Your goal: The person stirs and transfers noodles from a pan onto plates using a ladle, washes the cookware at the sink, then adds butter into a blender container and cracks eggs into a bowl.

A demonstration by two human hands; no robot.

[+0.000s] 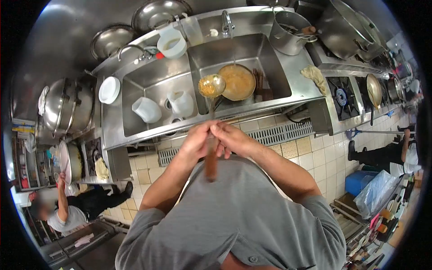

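Both my left hand (196,138) and my right hand (232,140) are closed around the metal shaft of a long ladle (217,83), in front of my chest. Its wooden handle end points down toward my shirt, slightly blurred. The ladle's bowl holds yellowish bits and hangs over the right sink basin (265,54). Beside it in that basin sits a round pan (238,82) full of cloudy orange-brown liquid. A thin stream of water falls from the faucet (227,23) toward the pan. Dark sticks or a brush (258,78) lie to the pan's right.
Two white pitchers (147,110) (181,104) lie in the left basin. Near the faucets stands another white jug (172,42). A steel pot (290,33) is at the right. Gas burners (341,96) lie farther right. One person (67,211) works at left, another (396,150) at right.
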